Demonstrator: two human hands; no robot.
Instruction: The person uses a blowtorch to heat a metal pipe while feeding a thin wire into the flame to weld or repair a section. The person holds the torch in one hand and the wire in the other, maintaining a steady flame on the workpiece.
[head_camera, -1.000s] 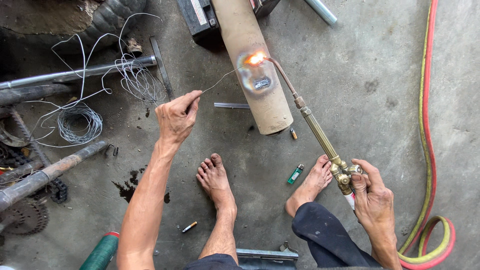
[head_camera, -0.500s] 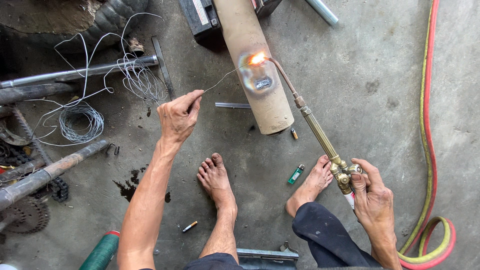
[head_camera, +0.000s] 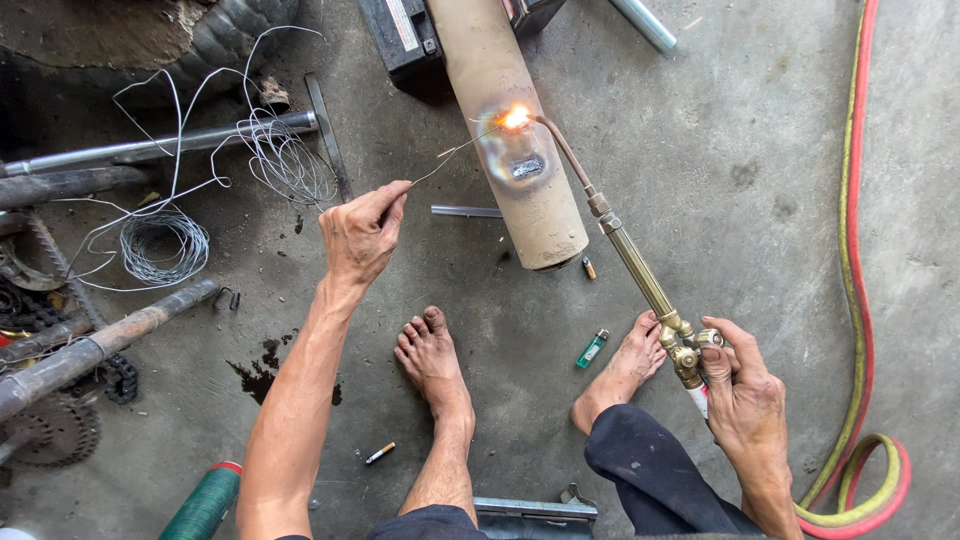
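Grey concrete floor (head_camera: 780, 200) stretches under you, scattered with scrap. Your right hand (head_camera: 745, 400), at about 4 o'clock in the view, is closed around the brass torch (head_camera: 640, 275), thumb near its valves. The torch's bent tip reaches to 12 o'clock, where its flame (head_camera: 515, 117) burns on the tan metal cylinder (head_camera: 510, 150) lying on the floor. Your left hand (head_camera: 362, 232), near centre, pinches a thin filler wire (head_camera: 455, 155) between thumb and fingers, its far end close to the flame. A discoloured halo and a dark, shiny patch just below the flame suggest part of the seam is already laid. The spot under the flame looks unfinished. Coiled wire (head_camera: 160, 245) lies at 9 o'clock, hoses (head_camera: 860, 300) at 3.
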